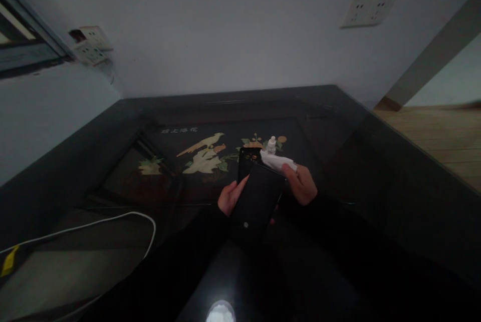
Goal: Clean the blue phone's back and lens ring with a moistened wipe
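My left hand [230, 199] grips a black phone [259, 197] from its left side, with fingertips showing at its right edge. The phone is tilted, and its dark face is towards me. My right hand [302, 185] pinches a crumpled white tissue [277, 160] at the phone's upper right corner. Whether the tissue touches the phone I cannot tell. Behind the phone's top edge shows a black phone-shaped outline [245, 163] with round spots; it may be a case or a reflection. A small clear bottle with a white cap [272, 143] stands just beyond the tissue.
The glossy dark table [225, 106] has a bird-and-flower picture [203, 159] on its top. A white cable [93, 223] curves at the left, near a yellow tag [9, 261]. Wall sockets [368, 11] are on the wall behind. A bright round spot [221, 312] lies at the bottom.
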### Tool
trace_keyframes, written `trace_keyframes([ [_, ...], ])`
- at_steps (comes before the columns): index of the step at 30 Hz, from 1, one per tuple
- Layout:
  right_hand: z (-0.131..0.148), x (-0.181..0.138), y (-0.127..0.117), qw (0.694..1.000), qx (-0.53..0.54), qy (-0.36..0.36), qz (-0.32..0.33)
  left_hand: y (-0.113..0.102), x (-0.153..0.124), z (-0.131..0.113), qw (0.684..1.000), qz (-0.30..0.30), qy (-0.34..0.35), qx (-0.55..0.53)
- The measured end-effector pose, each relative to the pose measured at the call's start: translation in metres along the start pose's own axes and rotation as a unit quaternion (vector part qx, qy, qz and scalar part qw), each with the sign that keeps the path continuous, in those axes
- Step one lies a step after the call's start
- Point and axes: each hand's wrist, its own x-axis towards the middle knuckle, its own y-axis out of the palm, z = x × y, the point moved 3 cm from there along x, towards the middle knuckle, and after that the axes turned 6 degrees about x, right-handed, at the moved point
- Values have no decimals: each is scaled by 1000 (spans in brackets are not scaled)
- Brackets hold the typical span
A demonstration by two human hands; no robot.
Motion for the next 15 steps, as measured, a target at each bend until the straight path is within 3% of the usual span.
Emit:
trace_keyframes([
  [5,-2,-2,6,991,77,40,105,-4,-2,3,998,38,-45,35],
  [10,-1,0,4,980,58,7,191,-2,-3,0,998,54,-36,27],
  [12,-3,2,1,984,25,-4,179,-1,-2,-1,998,50,-25,14],
  [15,-4,5,-8,997,-40,26,60,-5,1,2,999,28,-27,-7],
])
